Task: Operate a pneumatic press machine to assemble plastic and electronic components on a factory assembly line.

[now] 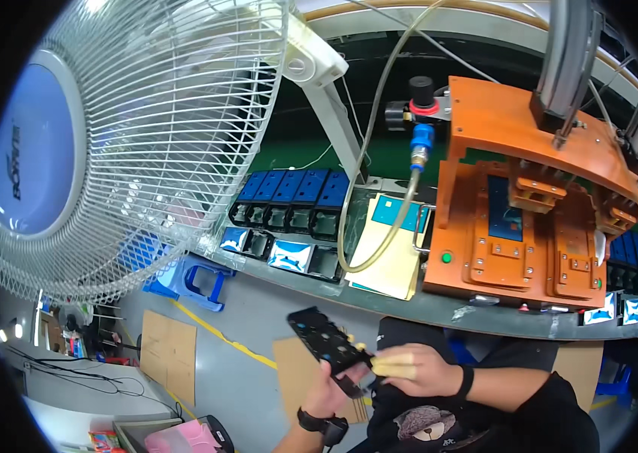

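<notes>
A black plastic housing (324,336), long and tilted, is held above my lap. Small light spots dot its upper part, and a window-like opening is at its near end. My left hand (324,395) grips it from below near that end, thumb along the side; a dark watch is on the wrist. My right hand (423,370), with yellow finger covers (396,364), has its fingers pressed together on the right edge of the same end. Whether a small part lies under those fingertips is hidden.
An orange press machine (451,249) with cylinders stands on the green bench (311,281). Left of it lie yellow sheets (379,257) and a row of black housings with blue panels (289,189). A caged fan (175,113) looms at the left. An air hose (345,219) loops over the bench.
</notes>
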`<state>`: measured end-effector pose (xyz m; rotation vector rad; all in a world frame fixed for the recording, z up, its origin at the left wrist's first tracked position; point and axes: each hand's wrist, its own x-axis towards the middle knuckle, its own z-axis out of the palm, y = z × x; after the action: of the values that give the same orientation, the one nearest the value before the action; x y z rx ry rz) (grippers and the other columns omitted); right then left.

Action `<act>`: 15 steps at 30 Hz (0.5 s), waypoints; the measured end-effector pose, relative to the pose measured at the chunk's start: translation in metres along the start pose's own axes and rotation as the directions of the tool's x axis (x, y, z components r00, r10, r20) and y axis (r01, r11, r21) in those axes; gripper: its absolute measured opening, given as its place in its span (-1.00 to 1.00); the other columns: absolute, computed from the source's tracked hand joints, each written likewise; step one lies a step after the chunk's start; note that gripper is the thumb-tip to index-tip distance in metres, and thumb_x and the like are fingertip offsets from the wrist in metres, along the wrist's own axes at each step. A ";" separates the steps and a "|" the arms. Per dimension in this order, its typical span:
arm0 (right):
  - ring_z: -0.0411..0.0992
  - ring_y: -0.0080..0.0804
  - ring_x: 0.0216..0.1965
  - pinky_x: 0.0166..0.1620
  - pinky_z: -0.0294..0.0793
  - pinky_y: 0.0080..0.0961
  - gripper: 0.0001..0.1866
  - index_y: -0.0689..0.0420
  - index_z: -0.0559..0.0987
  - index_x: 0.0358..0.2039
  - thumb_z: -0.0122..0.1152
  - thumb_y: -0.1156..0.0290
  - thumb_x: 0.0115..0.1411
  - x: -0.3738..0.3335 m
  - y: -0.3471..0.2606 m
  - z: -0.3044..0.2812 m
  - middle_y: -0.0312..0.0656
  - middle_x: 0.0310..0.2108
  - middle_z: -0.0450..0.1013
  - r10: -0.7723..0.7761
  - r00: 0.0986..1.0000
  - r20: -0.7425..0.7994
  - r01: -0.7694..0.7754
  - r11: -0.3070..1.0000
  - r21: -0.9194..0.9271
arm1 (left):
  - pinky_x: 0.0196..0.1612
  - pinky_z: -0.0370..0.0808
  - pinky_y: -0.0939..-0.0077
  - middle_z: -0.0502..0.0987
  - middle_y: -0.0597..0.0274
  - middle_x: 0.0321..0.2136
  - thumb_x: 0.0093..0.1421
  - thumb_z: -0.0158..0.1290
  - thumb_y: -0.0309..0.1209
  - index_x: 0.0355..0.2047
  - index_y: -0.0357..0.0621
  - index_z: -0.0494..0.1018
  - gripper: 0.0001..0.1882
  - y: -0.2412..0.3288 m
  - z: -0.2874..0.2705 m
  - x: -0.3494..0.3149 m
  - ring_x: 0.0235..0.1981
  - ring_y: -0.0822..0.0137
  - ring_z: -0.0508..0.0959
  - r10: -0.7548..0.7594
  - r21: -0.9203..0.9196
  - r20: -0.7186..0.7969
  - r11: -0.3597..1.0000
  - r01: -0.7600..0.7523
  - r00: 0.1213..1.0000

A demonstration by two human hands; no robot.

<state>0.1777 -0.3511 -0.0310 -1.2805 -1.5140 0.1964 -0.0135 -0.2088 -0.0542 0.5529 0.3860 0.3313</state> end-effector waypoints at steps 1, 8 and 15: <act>0.50 -0.17 -0.07 -0.06 0.52 -0.38 -0.62 0.08 0.59 -0.05 0.34 0.31 0.10 0.007 0.005 0.010 -0.14 0.00 0.48 0.086 0.995 0.049 -0.083 0.995 -0.057 | 0.24 0.29 0.01 0.36 -0.01 0.15 0.31 -0.02 -0.04 0.27 -0.25 0.10 -0.31 0.016 -0.008 0.005 0.15 0.04 0.40 0.070 0.005 -0.041 0.998 -0.069 0.997; 0.52 -0.28 -0.22 -0.13 0.52 -0.40 -0.82 0.06 0.63 -0.28 0.29 0.36 0.09 -0.005 0.051 -0.012 -0.28 -0.24 0.55 0.235 0.971 0.053 -0.213 0.941 -0.265 | -0.52 0.27 0.75 0.44 0.45 -0.45 0.24 0.15 -0.34 0.08 -0.22 0.34 -0.55 0.256 -0.081 0.109 -0.53 0.65 0.35 0.639 0.948 -0.178 0.316 -0.044 0.748; 0.55 -0.21 -0.30 -0.21 0.57 -0.35 -0.88 0.13 0.64 -0.38 0.32 0.51 0.01 -0.060 0.047 -0.050 -0.21 -0.29 0.54 0.466 0.847 -0.257 -0.531 0.769 -0.355 | 0.11 0.37 0.30 0.51 -0.20 -0.04 -0.03 0.37 -0.15 0.12 -0.56 0.26 -0.12 0.431 -0.171 0.302 0.03 0.06 0.49 0.703 0.892 0.044 -0.348 0.290 0.710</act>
<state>0.2350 -0.4028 -0.0801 -1.9940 -1.0764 0.1139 0.0901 0.3336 -0.0245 2.4774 1.3060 0.6191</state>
